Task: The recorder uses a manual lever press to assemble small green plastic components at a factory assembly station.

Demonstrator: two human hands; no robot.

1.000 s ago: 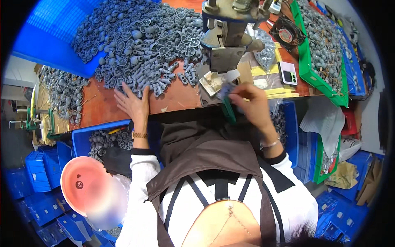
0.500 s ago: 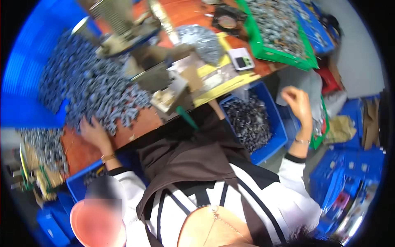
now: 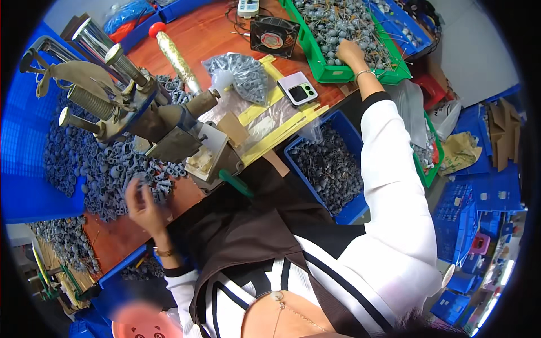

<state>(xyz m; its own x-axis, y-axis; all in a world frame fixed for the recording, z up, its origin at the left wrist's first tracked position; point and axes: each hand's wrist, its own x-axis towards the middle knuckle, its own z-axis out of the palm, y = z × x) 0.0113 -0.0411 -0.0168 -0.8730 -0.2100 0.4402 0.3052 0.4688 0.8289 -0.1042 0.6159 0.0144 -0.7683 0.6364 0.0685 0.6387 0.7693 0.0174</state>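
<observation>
My left hand is raised at the near edge of a heap of small grey ring-shaped parts, with its fingers closed around what looks like one grey part, slightly blurred. At the far right, my right hand reaches into a green tray full of round grey pieces with thin stems. Its fingers are bent down into the pieces, and whatever they grip is hidden. Between the hands stands a metal hand press, whose lever is wrapped in gold and ends in a red knob.
A clear bag of grey parts, a phone and a small black fan lie on the red bench. Below the bench edge is a blue bin of dark parts. A green handle juts toward my apron.
My right hand has gone from beside the bench up and forward into the green tray. My left hand has lifted from the bench beside the heap and closed. The view has shifted.
</observation>
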